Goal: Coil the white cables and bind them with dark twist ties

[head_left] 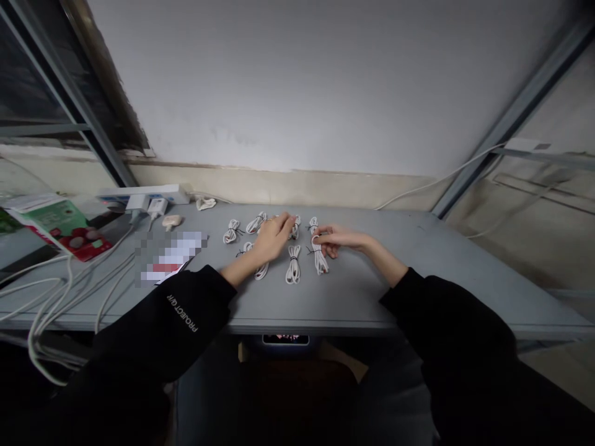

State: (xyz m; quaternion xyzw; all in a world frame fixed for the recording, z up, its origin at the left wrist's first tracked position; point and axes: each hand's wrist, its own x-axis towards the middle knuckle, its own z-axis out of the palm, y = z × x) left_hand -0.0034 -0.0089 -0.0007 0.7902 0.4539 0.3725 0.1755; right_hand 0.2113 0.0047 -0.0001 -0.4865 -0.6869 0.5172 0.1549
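Note:
Several bundles of white cable, each bound with a black tie, lie in two loose rows on the grey table (353, 291). My left hand (273, 238) reaches over the middle of them with its fingers stretched out, partly hiding the bundles beneath; nothing shows in its grip. Beside its fingertips is a back-row cable bundle (296, 229). My right hand (343, 238) has thumb and fingers closed on the upper end of the front right cable bundle (320, 259). Between the hands lies another cable bundle (293, 265), and one more cable bundle (231, 231) sits at the far left.
A white power strip (174, 194) with plugged-in chargers stands at the back left. Near it are a white plug (171, 220), a blurred-out flat item (174, 257) and a green and red carton (67, 228). Loose cables (69, 285) hang over the left edge. Metal posts flank the table.

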